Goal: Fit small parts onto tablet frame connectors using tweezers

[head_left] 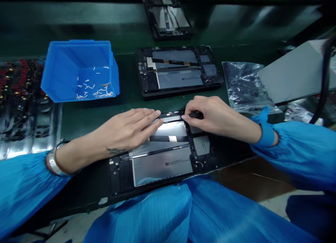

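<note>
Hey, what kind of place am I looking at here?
Most likely an electronics assembly line. Three opened tablets lie on a dark green bench, a blue bin holds small white scraps, and both hands, left hand and right hand, in blue smock sleeves, touch the nearest one.

blue bin [65, 71], white scraps [93, 89]

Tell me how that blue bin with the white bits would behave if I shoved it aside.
The blue bin looks like thin plastic, nearly bare, so probably light and quick to slide on the smooth green bench. Its open front faces us, so the white bits may spill out.
</note>
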A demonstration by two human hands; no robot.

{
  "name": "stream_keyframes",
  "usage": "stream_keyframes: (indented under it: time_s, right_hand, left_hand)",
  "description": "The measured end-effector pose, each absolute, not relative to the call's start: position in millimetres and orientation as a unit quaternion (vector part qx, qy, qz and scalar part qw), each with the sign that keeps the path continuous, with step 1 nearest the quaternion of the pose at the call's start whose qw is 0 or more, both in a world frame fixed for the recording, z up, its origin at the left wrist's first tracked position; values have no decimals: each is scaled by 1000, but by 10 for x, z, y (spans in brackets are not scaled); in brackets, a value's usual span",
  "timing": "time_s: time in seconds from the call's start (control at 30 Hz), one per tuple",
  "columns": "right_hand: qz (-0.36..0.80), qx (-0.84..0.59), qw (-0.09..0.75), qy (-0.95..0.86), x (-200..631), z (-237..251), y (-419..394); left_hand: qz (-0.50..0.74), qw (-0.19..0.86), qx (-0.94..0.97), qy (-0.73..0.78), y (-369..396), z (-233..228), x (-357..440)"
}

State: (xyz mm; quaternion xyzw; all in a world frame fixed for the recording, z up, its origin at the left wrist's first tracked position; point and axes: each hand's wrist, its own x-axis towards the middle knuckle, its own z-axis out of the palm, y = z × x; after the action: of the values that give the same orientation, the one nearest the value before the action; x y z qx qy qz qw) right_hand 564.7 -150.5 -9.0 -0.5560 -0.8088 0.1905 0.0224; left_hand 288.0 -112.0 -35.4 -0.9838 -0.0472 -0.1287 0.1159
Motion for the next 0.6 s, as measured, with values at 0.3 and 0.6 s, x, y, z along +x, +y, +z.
stream_keyframes:
  time_s: [0.3,0.6]
  right_hand:
    - [190,-556,22,-809,5661,-105,-1531]
    - [173,-530,46,-829,5689,-176,-1522]
  left_hand:
    - [-125,118,-984,-45,-1094,-376,2915]
    - [-73,131,-987,-49,-1057,-323,3123]
